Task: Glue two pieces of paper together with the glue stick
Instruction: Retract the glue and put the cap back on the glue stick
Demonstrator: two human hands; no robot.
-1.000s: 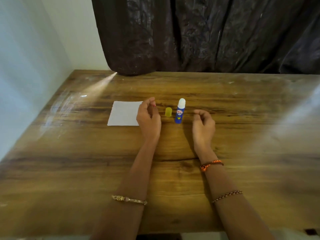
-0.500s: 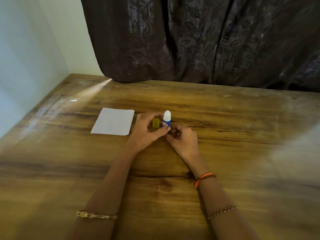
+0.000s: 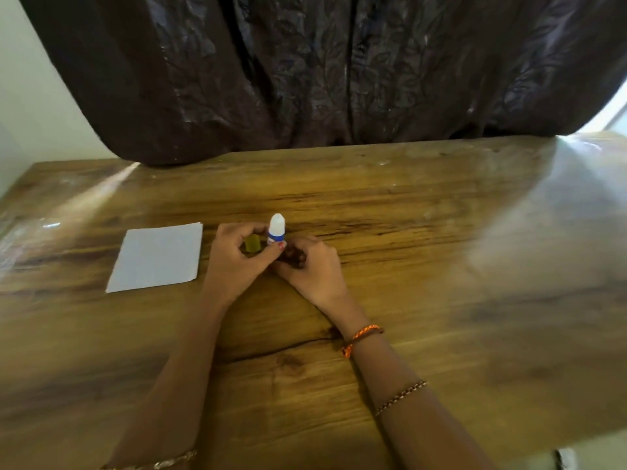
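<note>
So both hands are meeting at the glue stick (image 3: 276,229) mid-frame; left hand (image 3: 237,262) pinching it, right hand (image 3: 310,266) curling at its base; paper (image 3: 157,257) lying unglued left of them; basically everything's left.

This looks like a room in a home. A wooden table (image 3: 407,249) with a glossy, marked top stands in a corner. Directly behind the table hangs a dark curtain (image 3: 322,69) with a leaf pattern. To the left of the table is a plain pale wall (image 3: 37,106).
</note>
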